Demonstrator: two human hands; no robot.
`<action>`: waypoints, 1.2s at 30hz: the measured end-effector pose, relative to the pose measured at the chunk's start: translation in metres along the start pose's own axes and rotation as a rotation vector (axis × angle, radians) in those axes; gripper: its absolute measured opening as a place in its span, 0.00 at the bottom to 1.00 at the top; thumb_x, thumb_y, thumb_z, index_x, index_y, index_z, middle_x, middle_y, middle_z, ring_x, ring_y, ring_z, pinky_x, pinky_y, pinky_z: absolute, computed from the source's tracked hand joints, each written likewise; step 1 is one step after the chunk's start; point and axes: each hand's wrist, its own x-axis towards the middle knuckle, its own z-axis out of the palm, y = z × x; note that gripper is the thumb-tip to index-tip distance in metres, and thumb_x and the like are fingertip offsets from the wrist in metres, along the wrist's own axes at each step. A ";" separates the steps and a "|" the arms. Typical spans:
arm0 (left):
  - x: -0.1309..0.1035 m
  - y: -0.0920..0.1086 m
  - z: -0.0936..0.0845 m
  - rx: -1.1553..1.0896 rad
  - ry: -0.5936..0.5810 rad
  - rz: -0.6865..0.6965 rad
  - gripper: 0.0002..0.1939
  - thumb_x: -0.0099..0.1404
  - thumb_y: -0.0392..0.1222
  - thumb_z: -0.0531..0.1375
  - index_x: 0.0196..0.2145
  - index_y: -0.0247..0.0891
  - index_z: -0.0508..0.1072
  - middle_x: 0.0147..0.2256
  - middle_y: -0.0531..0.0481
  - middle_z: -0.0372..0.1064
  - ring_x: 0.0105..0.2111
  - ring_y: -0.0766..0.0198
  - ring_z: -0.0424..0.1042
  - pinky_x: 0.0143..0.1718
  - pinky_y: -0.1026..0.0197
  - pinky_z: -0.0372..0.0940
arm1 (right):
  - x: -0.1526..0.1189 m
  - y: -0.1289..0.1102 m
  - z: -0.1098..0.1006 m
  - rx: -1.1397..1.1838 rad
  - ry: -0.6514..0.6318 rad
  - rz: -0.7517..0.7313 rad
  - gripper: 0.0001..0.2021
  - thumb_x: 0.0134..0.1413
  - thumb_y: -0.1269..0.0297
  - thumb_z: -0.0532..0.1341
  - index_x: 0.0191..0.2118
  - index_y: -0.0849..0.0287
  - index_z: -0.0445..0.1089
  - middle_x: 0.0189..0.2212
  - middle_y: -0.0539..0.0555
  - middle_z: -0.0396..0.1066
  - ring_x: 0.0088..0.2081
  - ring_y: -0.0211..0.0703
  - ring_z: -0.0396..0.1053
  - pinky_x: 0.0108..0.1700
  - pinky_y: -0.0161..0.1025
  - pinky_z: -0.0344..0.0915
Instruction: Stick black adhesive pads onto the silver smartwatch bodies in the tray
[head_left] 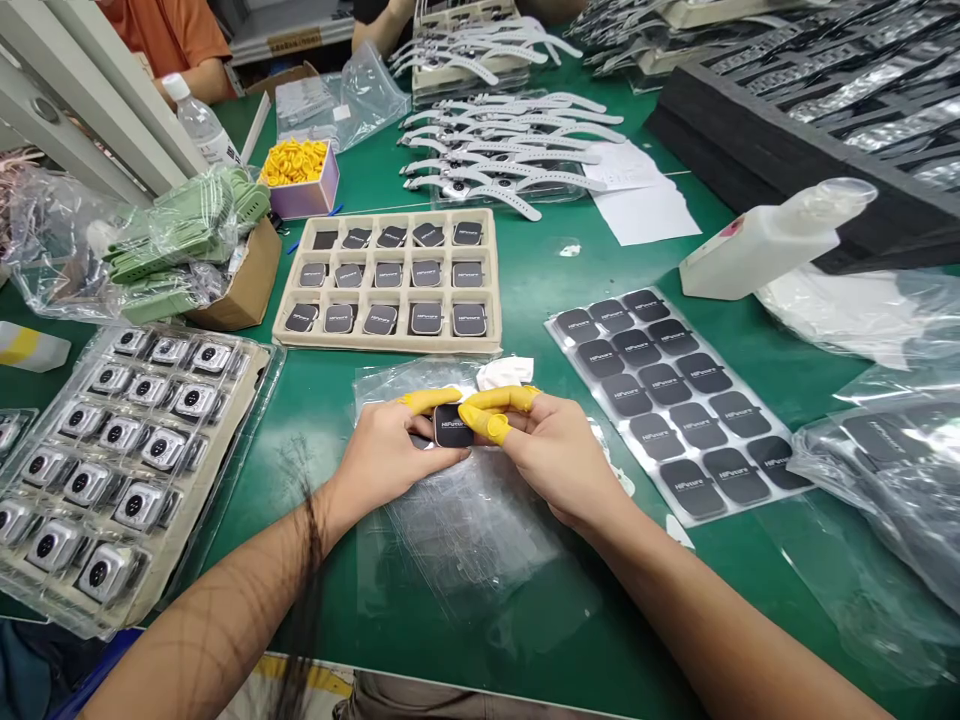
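A tray (386, 343) of square watches (388, 275) sits beyond the left hand (382, 442) and right hand (553, 435), fingers curled, pinching another watch (450, 430).

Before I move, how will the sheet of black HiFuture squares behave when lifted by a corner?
The HiFuture sheet is probably light and floppy: it looks thin, lying flat on the green tabletop. Its shiny edges may feel slippery.

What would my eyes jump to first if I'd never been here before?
Probably the bright yellow-covered fingers of the left hand and right hand, holding a small black square in the middle. Behind them, to the left, an open box brims with yellow pieces. On the right, a clear sheet holds rows of bigger-looking black squares.
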 end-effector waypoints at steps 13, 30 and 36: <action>0.001 -0.001 0.000 0.014 0.002 0.022 0.09 0.53 0.46 0.71 0.32 0.42 0.82 0.33 0.53 0.81 0.32 0.62 0.77 0.42 0.60 0.70 | -0.001 -0.004 0.000 -0.004 0.012 0.008 0.15 0.42 0.56 0.74 0.37 0.57 0.79 0.36 0.55 0.79 0.40 0.48 0.76 0.47 0.47 0.72; 0.000 0.000 0.000 0.041 0.016 0.021 0.08 0.52 0.48 0.71 0.25 0.42 0.81 0.34 0.52 0.81 0.32 0.60 0.77 0.40 0.58 0.70 | -0.001 0.001 0.001 -0.014 -0.015 0.003 0.14 0.46 0.55 0.72 0.38 0.57 0.77 0.37 0.55 0.79 0.40 0.47 0.76 0.48 0.47 0.72; 0.001 -0.003 -0.001 -0.087 -0.012 -0.053 0.11 0.52 0.48 0.72 0.31 0.41 0.81 0.27 0.52 0.79 0.31 0.58 0.78 0.37 0.57 0.71 | -0.002 -0.003 -0.010 -0.281 0.134 -0.209 0.23 0.53 0.50 0.67 0.52 0.55 0.71 0.44 0.59 0.73 0.40 0.47 0.74 0.42 0.47 0.74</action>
